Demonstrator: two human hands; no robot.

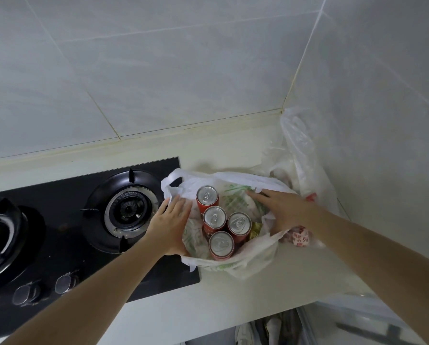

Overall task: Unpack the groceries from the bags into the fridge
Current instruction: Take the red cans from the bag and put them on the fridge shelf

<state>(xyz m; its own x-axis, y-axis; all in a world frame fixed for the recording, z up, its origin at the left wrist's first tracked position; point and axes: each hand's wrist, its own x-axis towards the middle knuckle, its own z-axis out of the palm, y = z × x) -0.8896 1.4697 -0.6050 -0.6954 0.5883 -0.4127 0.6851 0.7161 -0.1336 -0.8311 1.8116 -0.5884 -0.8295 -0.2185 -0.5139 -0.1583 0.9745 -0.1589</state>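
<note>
A white plastic grocery bag (243, 266) with green print sits open on the pale counter beside the stove. Several red drink cans (214, 217) with silver tops stand upright inside it, and a yellow-green packet (254, 231) shows beside them. My left hand (169, 226) lies flat against the bag's left wall, fingers spread, pressing it outward. On the bag's far right rim rests my right hand (283, 207), fingers stretched over the plastic. Neither hand holds a can.
A black gas hob (123, 207) with two burners and two knobs (64, 285) lies left of the bag. A clear plastic bag (300, 155) with packets leans in the tiled corner behind. A wrapped item with red print (299, 239) lies at right. A fridge edge (372, 317) shows bottom right.
</note>
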